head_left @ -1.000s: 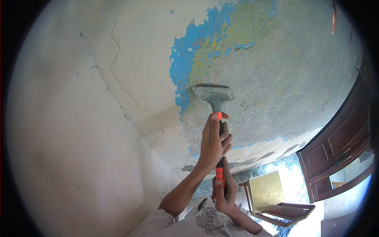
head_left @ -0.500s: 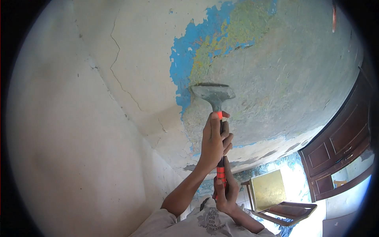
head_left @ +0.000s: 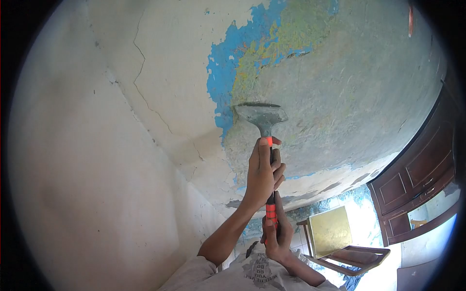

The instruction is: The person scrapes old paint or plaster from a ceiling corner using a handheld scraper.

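A wide-bladed scraper (head_left: 262, 118) with a red and black handle points up the wall. Its blade edge appears to be at the wall, where yellow-green and grey patches meet. Near the head, my left hand (head_left: 263, 167) is wrapped round the upper handle. Lower down, my right hand (head_left: 277, 237) grips the handle's end. Just left of the blade runs a strip of blue paint (head_left: 223, 92), bordered by cream paint (head_left: 179, 63). To the right spreads bare grey wall (head_left: 340, 106).
A wooden chair (head_left: 330, 233) with a yellowish seat stands at lower right. Beyond it is a dark brown wooden cabinet (head_left: 417, 169). A plain cream wall (head_left: 92, 194) adjoins at the left. Thin cracks (head_left: 136, 85) run through the cream paint.
The view has shifted very slightly. Both hands keep the same grip on the scraper, and its blade is at almost the same spot on the wall.
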Available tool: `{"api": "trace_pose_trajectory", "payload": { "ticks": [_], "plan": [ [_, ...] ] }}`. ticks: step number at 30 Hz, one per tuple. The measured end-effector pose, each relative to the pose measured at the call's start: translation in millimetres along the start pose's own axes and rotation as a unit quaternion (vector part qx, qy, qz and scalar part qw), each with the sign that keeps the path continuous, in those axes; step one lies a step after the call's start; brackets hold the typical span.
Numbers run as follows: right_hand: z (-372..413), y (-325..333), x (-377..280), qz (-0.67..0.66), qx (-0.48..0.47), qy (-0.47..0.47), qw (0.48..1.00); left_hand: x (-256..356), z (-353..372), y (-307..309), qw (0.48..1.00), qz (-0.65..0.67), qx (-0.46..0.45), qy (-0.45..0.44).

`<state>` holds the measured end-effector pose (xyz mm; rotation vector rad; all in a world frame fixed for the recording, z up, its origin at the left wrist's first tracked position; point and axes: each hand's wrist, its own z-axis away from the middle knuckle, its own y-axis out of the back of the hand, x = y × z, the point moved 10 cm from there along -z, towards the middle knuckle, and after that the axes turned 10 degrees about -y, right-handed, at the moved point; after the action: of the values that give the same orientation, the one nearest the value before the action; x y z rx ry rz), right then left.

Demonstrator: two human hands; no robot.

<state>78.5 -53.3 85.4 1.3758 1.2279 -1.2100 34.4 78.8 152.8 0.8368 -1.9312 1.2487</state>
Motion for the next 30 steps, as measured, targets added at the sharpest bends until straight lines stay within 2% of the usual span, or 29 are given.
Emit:
{"api": "trace_pose_trajectory", "payload": {
  "ticks": [11, 17, 23, 30],
  "plan": [
    [4, -1, 1, -0.008, -0.001, -0.007, 1.0, -3, 2, 2, 1.0, -0.006, 0.005, 0.005],
    [-3, 0, 28, -0.03, -0.005, -0.01, 0.999, -7, 2, 6, 1.0, -0.026, 0.01, 0.002],
    [-11, -4, 2, -0.013, 0.002, 0.018, 1.0, 4, -6, -1, 1.0, -0.027, 0.001, -0.009],
    [-4, -4, 3, -0.014, 0.013, 0.015, 1.0, 9, -5, -5, 1.0, -0.011, -0.007, 0.009]
  ]
}}
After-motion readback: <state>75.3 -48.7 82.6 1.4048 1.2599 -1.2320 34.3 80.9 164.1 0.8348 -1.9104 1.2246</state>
